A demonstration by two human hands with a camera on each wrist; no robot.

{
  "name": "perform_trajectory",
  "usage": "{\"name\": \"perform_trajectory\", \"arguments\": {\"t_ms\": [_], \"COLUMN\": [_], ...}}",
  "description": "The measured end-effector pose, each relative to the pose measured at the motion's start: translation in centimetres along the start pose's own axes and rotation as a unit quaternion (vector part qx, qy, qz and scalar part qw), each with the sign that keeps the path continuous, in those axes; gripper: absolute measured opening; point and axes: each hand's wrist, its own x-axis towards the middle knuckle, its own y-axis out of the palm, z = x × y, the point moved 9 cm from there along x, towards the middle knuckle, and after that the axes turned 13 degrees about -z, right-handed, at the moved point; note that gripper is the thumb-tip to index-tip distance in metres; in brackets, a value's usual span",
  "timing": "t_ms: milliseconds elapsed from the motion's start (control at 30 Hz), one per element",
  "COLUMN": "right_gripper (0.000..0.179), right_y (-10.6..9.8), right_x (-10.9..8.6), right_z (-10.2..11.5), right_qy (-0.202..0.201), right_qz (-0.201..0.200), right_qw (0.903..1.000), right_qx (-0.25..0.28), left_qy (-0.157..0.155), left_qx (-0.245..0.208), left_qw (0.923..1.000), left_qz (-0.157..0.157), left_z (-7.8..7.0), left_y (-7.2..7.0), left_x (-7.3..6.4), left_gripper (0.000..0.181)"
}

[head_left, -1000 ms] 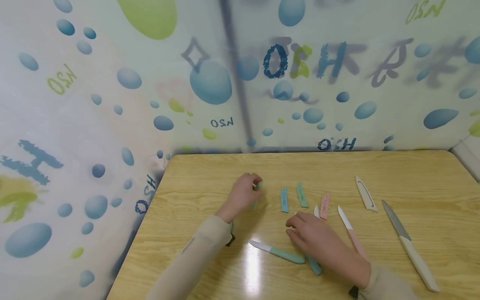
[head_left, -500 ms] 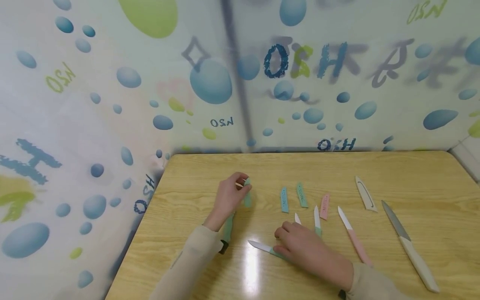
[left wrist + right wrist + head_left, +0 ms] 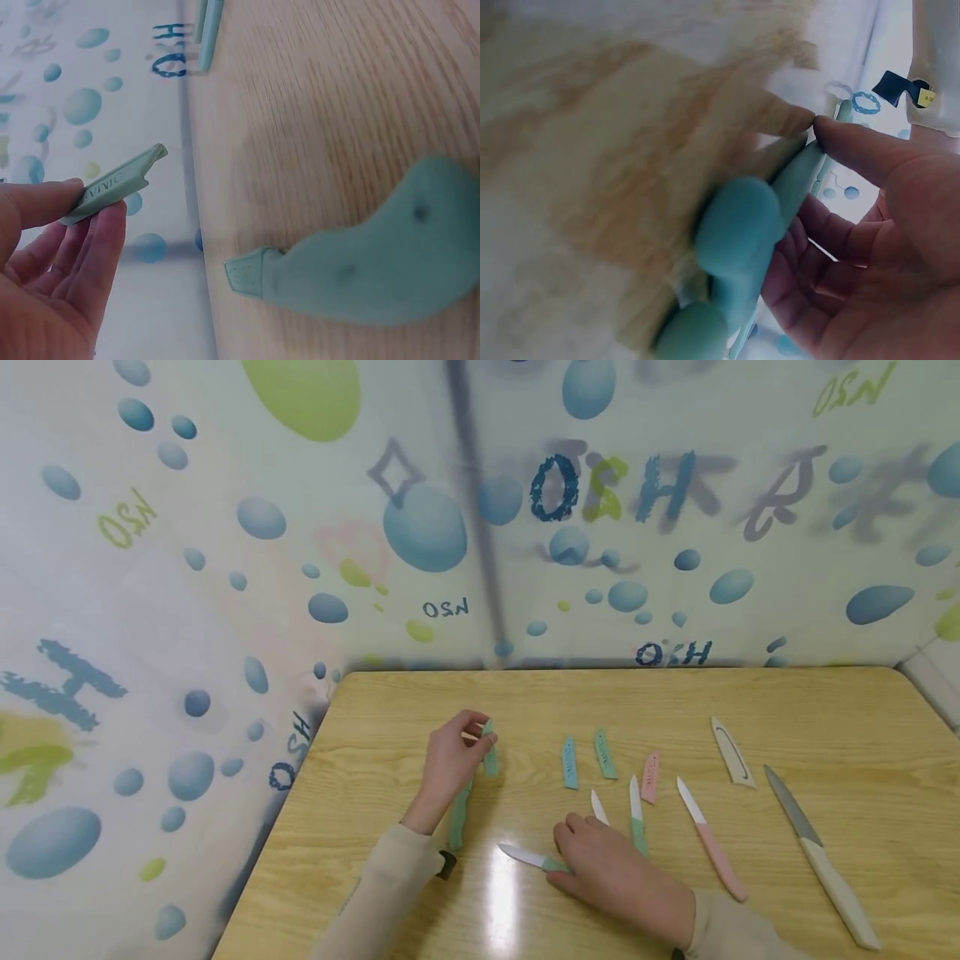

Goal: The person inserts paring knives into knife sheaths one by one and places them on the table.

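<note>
My left hand [image 3: 448,758] pinches a green blade sheath [image 3: 490,760] between thumb and fingers, above the table; raised lettering shows on the sheath [image 3: 109,189] in the left wrist view. Beneath that wrist lies a green sheathed knife [image 3: 458,820], its handle [image 3: 375,247] large in the left wrist view. At the table's middle my right hand [image 3: 615,868] holds a green-handled paring knife [image 3: 522,855] by its handle, blade pointing left. Thumb and fingers lie on either side of this handle [image 3: 801,180]. A second knife [image 3: 598,807] shows only its blade past my right hand.
Blue [image 3: 570,764], green [image 3: 605,754] and pink [image 3: 650,778] sheaths lie behind my right hand. To its right are a green-handled knife [image 3: 637,831], a pink-handled knife [image 3: 716,852], a white sheath [image 3: 732,752] and a large white-handled knife [image 3: 836,889]. A patterned wall covering [image 3: 585,593] stands behind.
My left hand has shifted left with the green sheath, uncovering the sheathed knife below. My right hand has moved left and down onto the paring knife's handle, uncovering other knives.
</note>
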Motion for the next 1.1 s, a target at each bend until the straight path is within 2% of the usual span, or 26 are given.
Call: {"name": "perform_trajectory", "arguments": {"t_ms": [167, 300, 400, 533, 667, 800, 933, 1100], "right_gripper": [0.03, 0.026, 0.023, 0.021, 0.02, 0.019, 0.014, 0.017], "right_y": [0.3, 0.2, -0.2, -1.7, -3.4, -4.8, -5.9, -6.6], "right_x": [0.0, 0.2, 0.2, 0.0, -0.6, -1.0, -1.2, -1.6], "right_z": [0.0, -0.4, -1.1, -2.3, -3.6, -4.8, -5.3, -5.5], "right_qy": [-0.007, 0.018, 0.058, 0.103, 0.134, 0.159, 0.167, 0.164], "right_qz": [-0.001, 0.001, -0.005, -0.031, -0.053, -0.074, -0.104, -0.147], "right_qw": [0.9999, 0.999, 0.9959, 0.9906, 0.9853, 0.98, 0.9743, 0.9684], "right_qx": [0.01, 0.04, 0.069, 0.085, 0.09, 0.094, 0.109, 0.117], "left_qy": [-0.001, 0.001, -0.01, -0.053, -0.11, -0.162, -0.193, -0.218], "left_qx": [-0.001, -0.014, -0.043, -0.113, -0.2, -0.285, -0.353, -0.401], "left_qw": [1.0, 0.9998, 0.9988, 0.9917, 0.9733, 0.9445, 0.9154, 0.8894], "left_qz": [-0.007, -0.014, -0.02, -0.03, -0.029, -0.018, -0.002, 0.022], "left_z": [-0.1, -0.3, -0.2, 0.3, 0.7, 0.7, 0.1, -0.6], "left_y": [-0.1, -0.3, -0.3, -0.2, 0.4, 1.4, 2.6, 4.3], "left_x": [-0.1, 0.0, 0.1, 0.2, 0.1, -0.4, -0.9, -1.6], "left_gripper": [0.024, 0.024, 0.026, 0.026, 0.024, 0.024, 0.025, 0.029]}}
